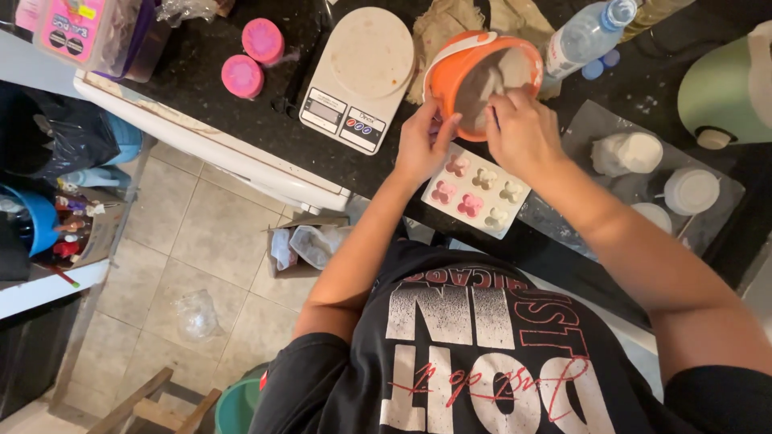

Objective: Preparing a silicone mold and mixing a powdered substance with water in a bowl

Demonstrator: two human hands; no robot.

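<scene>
My left hand (425, 143) grips the near rim of an orange bowl (458, 71), which is tilted toward me over the dark counter. My right hand (523, 128) reaches into the bowl's mouth with its fingers closed around a thin stirring tool that is mostly hidden; grey-white paste lines the inside. Just below both hands lies a white mould tray (476, 191) with six small shaped cavities, some filled pink and some cream.
A white kitchen scale (360, 74) stands left of the bowl, with two pink lids (251, 58) beyond it. A clear water bottle (585, 34) lies behind the bowl. White cups (653, 169) rest on a plastic sheet at right, next to a green appliance (724, 88).
</scene>
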